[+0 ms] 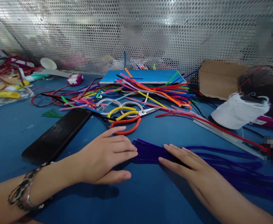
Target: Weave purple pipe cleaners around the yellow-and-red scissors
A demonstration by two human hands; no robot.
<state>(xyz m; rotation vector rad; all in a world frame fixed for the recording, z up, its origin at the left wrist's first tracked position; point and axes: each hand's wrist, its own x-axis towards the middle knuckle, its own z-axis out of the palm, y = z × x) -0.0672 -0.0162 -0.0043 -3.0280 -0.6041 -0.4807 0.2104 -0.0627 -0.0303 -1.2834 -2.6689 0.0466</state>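
Observation:
A bundle of dark blue pipe cleaners [148,153] lies flat on the blue table, its ends fanned side by side and its length trailing off to the right. My left hand [110,158] is at the left ends of the bundle, fingertips at the tips, fingers stretched out and thumb apart. Across the top of the bundle rests my right hand [185,161], palm down with fingers extended. Just beyond my left hand are scissors [127,119] with one red and one yellow handle, blades pointing right. A black phone [57,137] lies to the left.
Behind the scissors is a heap of multicoloured pipe cleaners [155,90] against a blue box [143,75]. A white yarn-like bundle [240,110] and a cardboard piece [220,79] stand at right. A perforated metal panel [92,34] closes the back. Red cords [57,90] run at left.

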